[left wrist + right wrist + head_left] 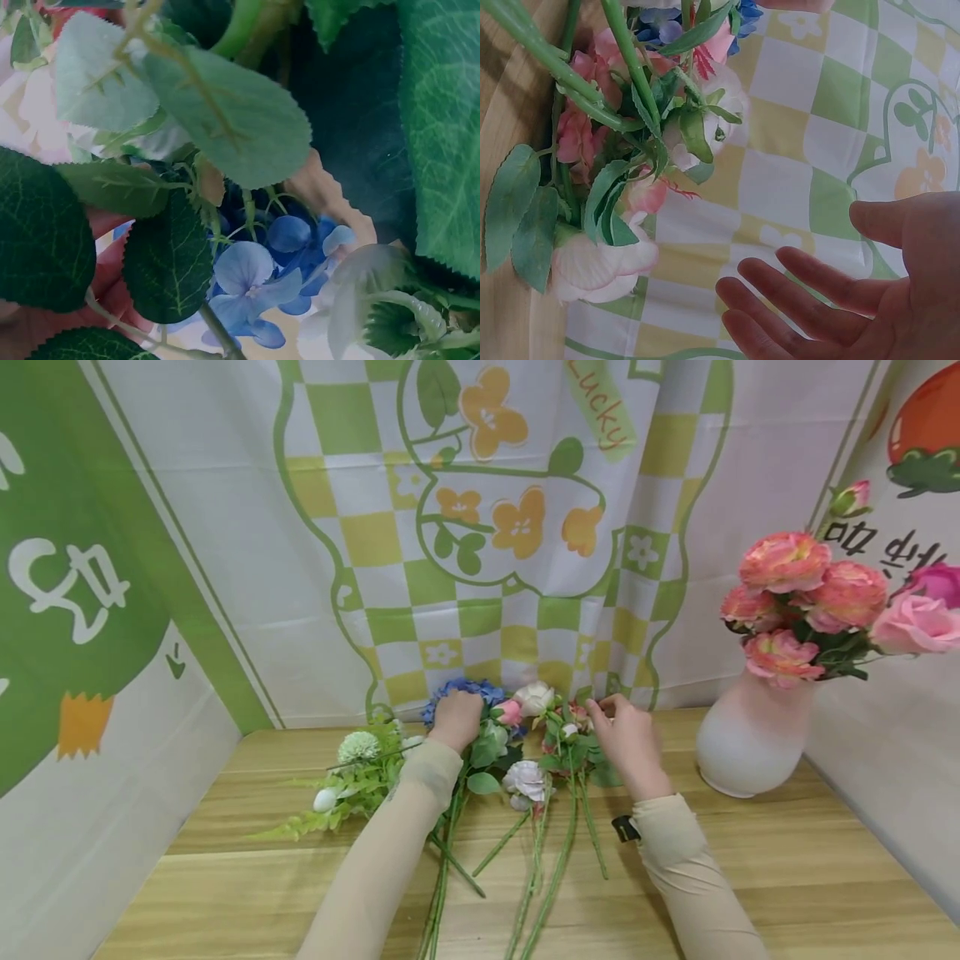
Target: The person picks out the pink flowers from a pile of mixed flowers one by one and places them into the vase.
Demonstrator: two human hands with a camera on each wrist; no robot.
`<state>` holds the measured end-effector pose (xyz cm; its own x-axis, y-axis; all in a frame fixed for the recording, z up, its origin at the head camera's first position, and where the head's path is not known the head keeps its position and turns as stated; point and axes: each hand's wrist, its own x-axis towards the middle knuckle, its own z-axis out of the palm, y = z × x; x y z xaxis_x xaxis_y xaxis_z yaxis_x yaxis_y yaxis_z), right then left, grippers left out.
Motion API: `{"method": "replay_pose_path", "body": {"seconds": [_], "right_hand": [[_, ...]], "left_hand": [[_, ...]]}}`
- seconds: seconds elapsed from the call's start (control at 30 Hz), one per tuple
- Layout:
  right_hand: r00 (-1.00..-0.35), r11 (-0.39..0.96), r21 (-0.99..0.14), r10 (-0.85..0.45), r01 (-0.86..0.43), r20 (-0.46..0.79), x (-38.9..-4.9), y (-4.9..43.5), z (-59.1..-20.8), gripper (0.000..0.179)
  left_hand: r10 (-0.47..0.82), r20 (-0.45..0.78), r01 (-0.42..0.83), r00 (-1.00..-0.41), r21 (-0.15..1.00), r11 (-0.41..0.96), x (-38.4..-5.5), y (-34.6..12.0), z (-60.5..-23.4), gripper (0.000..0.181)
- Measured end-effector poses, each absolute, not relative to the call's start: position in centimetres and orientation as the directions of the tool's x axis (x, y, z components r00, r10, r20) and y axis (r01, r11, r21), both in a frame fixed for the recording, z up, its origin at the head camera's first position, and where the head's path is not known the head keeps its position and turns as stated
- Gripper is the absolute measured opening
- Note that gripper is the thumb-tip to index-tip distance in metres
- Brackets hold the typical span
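Observation:
My left hand is at the blue hydrangea, gripping its bloom. In the left wrist view, fingers show on one side of the blue petals; leaves cover much of the hand. My right hand hovers at the right edge of the flower pile. The right wrist view shows its fingers spread loosely, apart from the flowers and holding nothing. Nearest to it are a pale pink-edged rose and green leaves. A white rose, a pink bud and a pale lilac flower lie between the hands.
Left of the pile lies greenery with a round pale-green bloom. Stems point toward the table's near edge. A pink-white vase of coral and pink flowers stands right. A patterned cloth hangs behind the wooden table.

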<state>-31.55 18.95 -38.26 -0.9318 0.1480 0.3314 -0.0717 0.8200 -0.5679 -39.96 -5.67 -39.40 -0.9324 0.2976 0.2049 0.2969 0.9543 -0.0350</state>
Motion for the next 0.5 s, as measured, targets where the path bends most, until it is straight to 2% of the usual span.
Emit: {"method": "replay_pose_path", "body": {"seconds": [0.37,0.5], "right_hand": [[-0.935,0.821,-0.567,0.144,-0.069,0.323,-31.5,19.0,-38.2,0.065],[-0.935,0.819,-0.570,0.150,-0.066,0.323,-31.5,19.1,-38.2,0.063]], "left_hand": [[0.233,0.239,0.238,-0.943,-0.007,0.971,-39.9,-5.0,-39.1,0.010],[0.240,0.315,0.251,-0.918,-0.004,0.968,-39.6,-4.8,-38.4,0.012]]}}
